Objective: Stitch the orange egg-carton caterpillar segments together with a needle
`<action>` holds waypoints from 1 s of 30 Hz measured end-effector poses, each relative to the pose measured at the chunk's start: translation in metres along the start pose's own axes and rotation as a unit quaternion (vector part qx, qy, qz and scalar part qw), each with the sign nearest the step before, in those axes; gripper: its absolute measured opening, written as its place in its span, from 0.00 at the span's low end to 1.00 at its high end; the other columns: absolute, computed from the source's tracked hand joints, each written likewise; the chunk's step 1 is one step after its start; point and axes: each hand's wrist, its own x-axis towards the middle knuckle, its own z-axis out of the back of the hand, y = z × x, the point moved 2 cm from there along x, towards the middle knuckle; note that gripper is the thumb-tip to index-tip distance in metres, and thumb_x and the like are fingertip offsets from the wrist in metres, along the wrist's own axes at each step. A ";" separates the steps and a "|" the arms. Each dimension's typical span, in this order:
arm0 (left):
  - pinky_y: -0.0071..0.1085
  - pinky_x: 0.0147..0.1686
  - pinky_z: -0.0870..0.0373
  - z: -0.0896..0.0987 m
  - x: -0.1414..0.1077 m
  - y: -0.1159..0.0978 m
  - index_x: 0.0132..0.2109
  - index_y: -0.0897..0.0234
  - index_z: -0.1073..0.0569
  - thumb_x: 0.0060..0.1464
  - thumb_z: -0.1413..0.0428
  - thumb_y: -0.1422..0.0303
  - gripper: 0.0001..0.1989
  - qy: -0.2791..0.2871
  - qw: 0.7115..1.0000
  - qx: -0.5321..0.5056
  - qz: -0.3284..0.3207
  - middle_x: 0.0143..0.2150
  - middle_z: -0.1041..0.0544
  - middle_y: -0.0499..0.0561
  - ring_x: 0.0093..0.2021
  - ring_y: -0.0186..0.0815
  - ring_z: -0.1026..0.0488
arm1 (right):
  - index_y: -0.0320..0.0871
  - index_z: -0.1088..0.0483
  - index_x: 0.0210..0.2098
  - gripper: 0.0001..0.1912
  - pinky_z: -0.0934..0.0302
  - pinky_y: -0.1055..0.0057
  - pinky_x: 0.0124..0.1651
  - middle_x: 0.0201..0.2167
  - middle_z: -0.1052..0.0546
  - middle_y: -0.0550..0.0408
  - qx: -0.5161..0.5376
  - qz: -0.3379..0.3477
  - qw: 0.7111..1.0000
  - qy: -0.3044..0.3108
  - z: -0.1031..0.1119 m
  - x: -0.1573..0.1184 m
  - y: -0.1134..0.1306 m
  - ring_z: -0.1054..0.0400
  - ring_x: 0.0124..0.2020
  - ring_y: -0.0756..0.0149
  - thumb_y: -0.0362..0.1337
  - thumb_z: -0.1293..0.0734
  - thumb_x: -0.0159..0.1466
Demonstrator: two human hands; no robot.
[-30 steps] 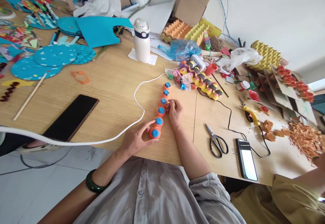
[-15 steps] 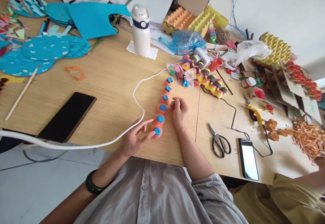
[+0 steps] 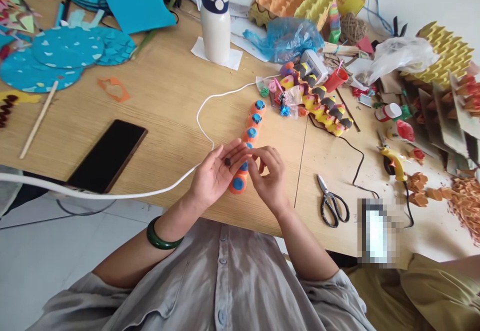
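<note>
My left hand (image 3: 213,176) is turned palm up, fingers stretched out, over the lower part of an orange egg-carton strip (image 3: 249,121). A small dark lump (image 3: 227,162) lies on its fingers near the palm. Beside it, my right hand (image 3: 268,173) has its thumb and index finger brought together at the left fingertips; what they hold, if anything, is hidden. The strip lies lengthwise on the table, a blue piece (image 3: 238,184) on each bump. The nearer blue pieces look plain, while dark bits show on some farther ones. Both hands partly cover the strip's middle.
A white cable (image 3: 165,189) runs past my left hand. A dark phone (image 3: 108,156) lies left, scissors (image 3: 330,203) right. A white bottle (image 3: 216,26) stands behind; painted egg-carton pieces (image 3: 318,96) and a glue gun (image 3: 393,163) lie right. Another person's clothed leg shows lower right.
My left hand has left the strip's near end, risen and turned palm up, showing the dark lump. My right hand has come in from the strip's right side to the left fingertips.
</note>
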 end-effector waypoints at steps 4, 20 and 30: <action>0.31 0.64 0.28 -0.003 -0.010 0.008 0.56 0.65 0.18 0.73 0.51 0.59 0.21 0.043 0.998 0.040 -0.005 0.60 0.19 0.56 0.63 0.37 0.24 | 0.48 0.23 0.50 0.10 0.29 0.62 0.38 0.41 0.18 0.51 -0.054 0.044 0.997 0.036 -0.009 -0.024 0.004 0.29 0.39 0.61 0.38 0.29 0.70; 0.24 0.27 0.31 0.012 -0.024 0.007 0.35 0.65 0.19 0.59 0.32 0.58 0.14 0.036 0.928 0.360 -0.093 0.26 0.24 0.47 0.26 0.28 0.29 | 0.49 0.23 0.51 0.10 0.29 0.71 0.34 0.40 0.21 0.54 0.083 -0.050 0.995 -0.005 -0.002 -0.043 0.009 0.26 0.36 0.70 0.33 0.32 0.71; 0.24 0.21 0.37 0.013 -0.029 0.007 0.32 0.64 0.21 0.61 0.35 0.53 0.19 0.035 0.931 0.359 -0.058 0.25 0.27 0.48 0.24 0.29 0.33 | 0.48 0.21 0.42 0.04 0.29 0.70 0.33 0.34 0.20 0.56 0.099 -0.052 0.994 -0.008 -0.001 -0.044 0.008 0.26 0.33 0.70 0.35 0.30 0.71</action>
